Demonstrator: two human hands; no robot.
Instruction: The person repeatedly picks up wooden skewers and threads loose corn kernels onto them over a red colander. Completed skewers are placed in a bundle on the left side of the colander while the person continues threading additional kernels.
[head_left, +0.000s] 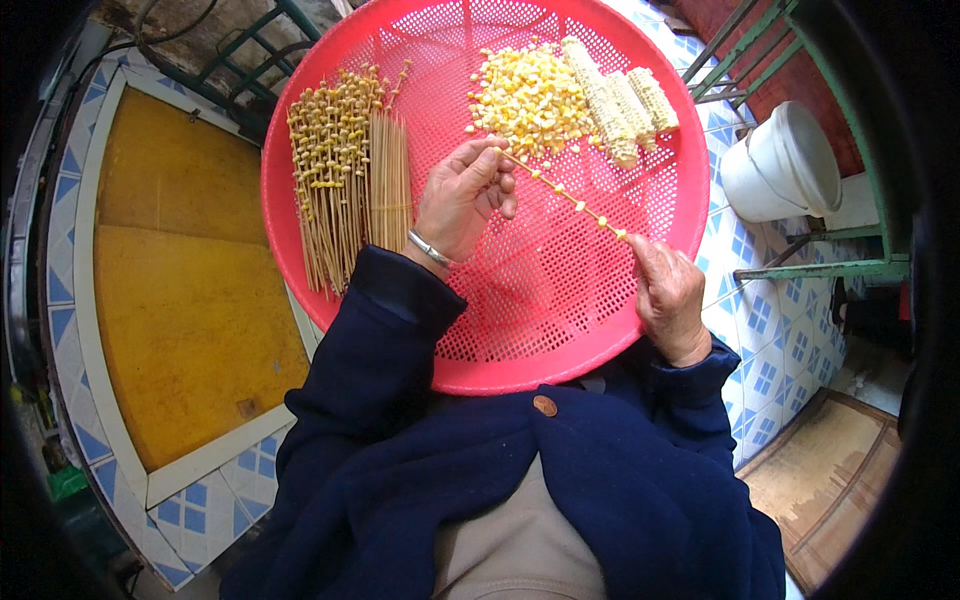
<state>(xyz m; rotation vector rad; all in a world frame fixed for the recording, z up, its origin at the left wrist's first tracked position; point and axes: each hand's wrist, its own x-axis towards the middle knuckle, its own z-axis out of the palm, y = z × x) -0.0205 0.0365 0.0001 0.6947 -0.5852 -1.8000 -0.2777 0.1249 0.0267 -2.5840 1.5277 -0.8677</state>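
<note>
A thin bamboo skewer (570, 196) with several corn kernels spaced along it slants between my hands. My left hand (466, 191) pinches its upper end, where a kernel sits at the fingertips. Its lower end is in the grip of my right hand (670, 292), near the right rim of a red perforated plastic basket (540, 300). Loose yellow corn kernels (529, 97) lie heaped beyond my hands, beside bare corn cobs (600, 97). At the left of the basket lie skewers threaded with kernels (330, 142), next to a bundle of plain bamboo skewers (388, 180).
A white lidded bucket (772, 165) stands on the tiled floor (757, 322) to the right, near a green metal frame (825, 270). Left of the basket is a yellow panel (187, 300) with a pale border. A wooden board (825, 465) lies at lower right.
</note>
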